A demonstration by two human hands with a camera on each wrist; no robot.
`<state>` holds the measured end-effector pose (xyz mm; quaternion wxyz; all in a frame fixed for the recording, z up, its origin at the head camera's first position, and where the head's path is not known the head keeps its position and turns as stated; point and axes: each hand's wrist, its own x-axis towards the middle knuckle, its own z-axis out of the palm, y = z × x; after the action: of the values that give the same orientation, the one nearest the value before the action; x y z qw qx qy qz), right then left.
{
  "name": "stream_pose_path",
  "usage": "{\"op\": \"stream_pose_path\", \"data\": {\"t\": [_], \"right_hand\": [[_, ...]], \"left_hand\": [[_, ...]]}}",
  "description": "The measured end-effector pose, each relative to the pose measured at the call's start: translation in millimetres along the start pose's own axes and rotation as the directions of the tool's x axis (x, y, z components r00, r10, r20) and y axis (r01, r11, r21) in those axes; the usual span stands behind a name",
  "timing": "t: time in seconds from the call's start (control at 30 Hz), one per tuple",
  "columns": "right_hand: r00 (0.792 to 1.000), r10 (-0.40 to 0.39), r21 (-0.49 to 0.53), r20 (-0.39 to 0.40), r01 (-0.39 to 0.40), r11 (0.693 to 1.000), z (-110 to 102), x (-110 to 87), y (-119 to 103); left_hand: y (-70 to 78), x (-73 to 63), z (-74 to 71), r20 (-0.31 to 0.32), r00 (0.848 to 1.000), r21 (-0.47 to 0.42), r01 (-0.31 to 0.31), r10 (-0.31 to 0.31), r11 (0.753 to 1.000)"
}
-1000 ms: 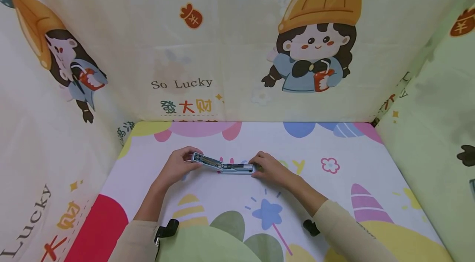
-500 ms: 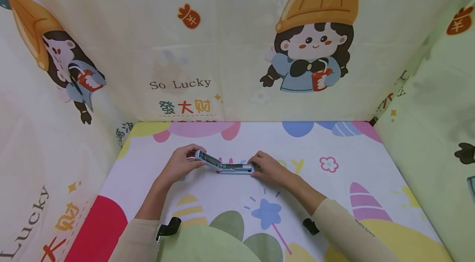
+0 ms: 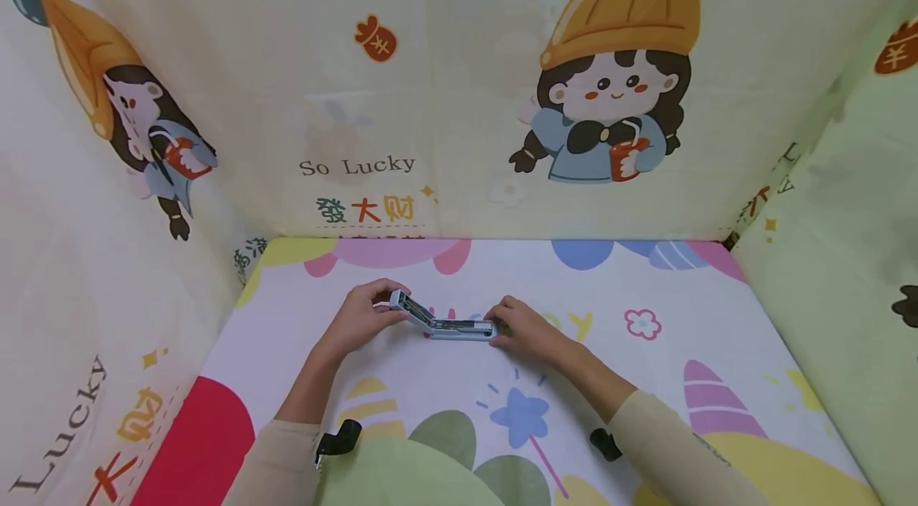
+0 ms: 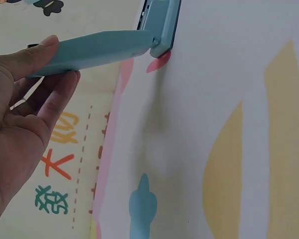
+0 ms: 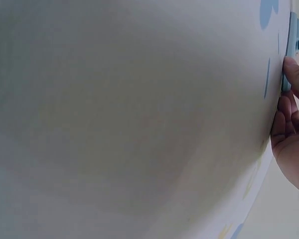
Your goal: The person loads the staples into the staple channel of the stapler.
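A light blue stapler (image 3: 462, 335) lies unfolded on the table, its two halves meeting at a hinge in a wide V. My left hand (image 3: 362, 319) pinches the end of the left half, which tilts up off the table. In the left wrist view, thumb and fingers hold that raised arm (image 4: 97, 49) from both sides, and the lower half (image 4: 162, 27) rests beyond the hinge. My right hand (image 3: 527, 328) grips the far right end of the flat half. Only part of the stapler base (image 5: 290, 50) shows beside the right thumb in the right wrist view.
The table (image 3: 574, 394) wears a white cloth with colourful printed shapes. Cream printed fabric walls (image 3: 466, 92) stand behind it and on both sides. A black wrist mount (image 3: 339, 438) is at the left sleeve, another (image 3: 606, 445) near the right sleeve.
My left hand has moved right and slightly up, tilting the stapler's left half more steeply. The right hand keeps its hold on the flat half. The head view has shifted a little.
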<state>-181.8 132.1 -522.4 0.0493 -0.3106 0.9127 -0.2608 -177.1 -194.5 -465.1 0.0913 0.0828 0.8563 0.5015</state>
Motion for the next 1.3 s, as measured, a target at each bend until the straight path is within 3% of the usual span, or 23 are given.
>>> {"op": "stream_pose_path", "data": {"t": [0.23, 0.43, 0.67, 1.3], "right_hand": [[1.000, 0.006, -0.010, 0.012, -0.006, 1.000, 1, -0.1, 1], [1.000, 0.011, -0.005, 0.018, -0.010, 1.000, -3, 2.3, -2], [1.000, 0.014, -0.003, 0.023, -0.014, 1.000, -3, 2.0, -2], [0.997, 0.050, 0.030, 0.054, -0.051, 0.998, -4, 4.2, -1]], "left_hand": [[0.8, -0.6, 3.2, -0.006, 1.000, 0.009, -0.024, 0.024, 1.000], [10.8, 0.9, 4.7, 0.000, 0.997, 0.051, -0.078, 0.078, 0.996], [18.2, 4.2, 8.4, 0.014, 0.995, 0.059, -0.099, 0.098, 0.993], [16.3, 6.3, 18.0, -0.023, 0.982, 0.040, -0.189, 0.190, 0.981]]}}
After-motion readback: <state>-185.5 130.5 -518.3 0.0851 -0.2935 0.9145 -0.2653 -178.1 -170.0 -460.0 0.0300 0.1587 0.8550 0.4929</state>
